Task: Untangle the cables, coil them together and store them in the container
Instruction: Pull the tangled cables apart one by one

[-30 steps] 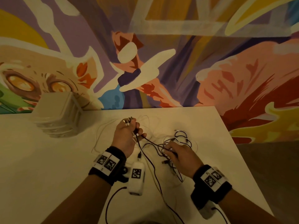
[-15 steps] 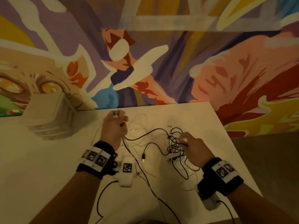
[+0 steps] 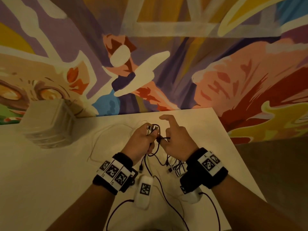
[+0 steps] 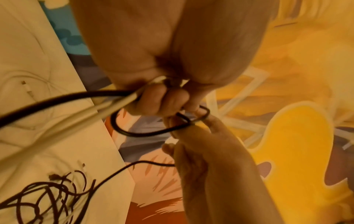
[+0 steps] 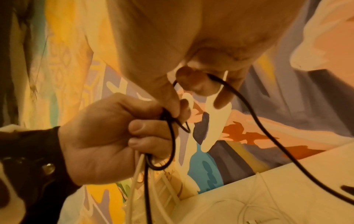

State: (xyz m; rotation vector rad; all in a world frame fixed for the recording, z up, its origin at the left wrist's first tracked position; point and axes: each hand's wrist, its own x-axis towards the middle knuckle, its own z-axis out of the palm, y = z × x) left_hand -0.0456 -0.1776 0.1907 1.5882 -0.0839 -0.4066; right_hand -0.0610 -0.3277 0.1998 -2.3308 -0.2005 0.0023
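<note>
left hand point(image 3: 141, 140): we've got it fisted round a bunch of cable ends, black and white together, with the metal plugs point(image 3: 152, 127) poking out the top and pointing away from us toward the wall

right hand point(image 3: 176, 139): thumb and a lower finger pinching a small loop of black cable point(image 4: 162, 130) right next to the left fist; index finger is lifted and half straight, holding nothing

held cables: from the left fist they run down and back toward us, long axis roughly near-to-far (the wrist views show white strands alongside a black one)

tangle point(image 3: 176, 165): the rest of the black cables lie knotted on the tabletop point(image 3: 50, 172) just under the right wrist, with a loose plug end or two sticking out

white cables point(image 3: 100, 140): thin loops spread flat on the tabletop left of the hands

container point(image 3: 48, 124): pale lidded box at the far left of the tabletop by the mural wall point(image 3: 216, 72), well apart from the cables
</note>
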